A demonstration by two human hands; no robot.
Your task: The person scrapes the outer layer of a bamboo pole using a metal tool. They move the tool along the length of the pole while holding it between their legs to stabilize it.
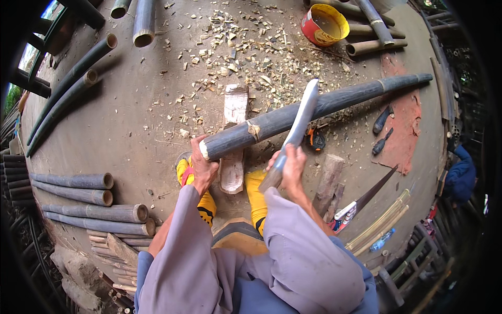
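A long dark bamboo pole lies slantwise in front of me, its pale cut end near my left side and its far end at the right. My left hand is closed round that near end. Under the pole is a hewn wooden block, between my feet in yellow socks. In my right hand is a machete, gripped by its handle. Its broad blade points up and away, crossing over the pole in the view; whether it touches the pole I cannot tell.
Wood chips litter the ground ahead. Beyond them stands a red and yellow bucket. At right are a tape measure, dark-handled tools on a reddish sheet, and a handsaw. Cut bamboo poles lie at left.
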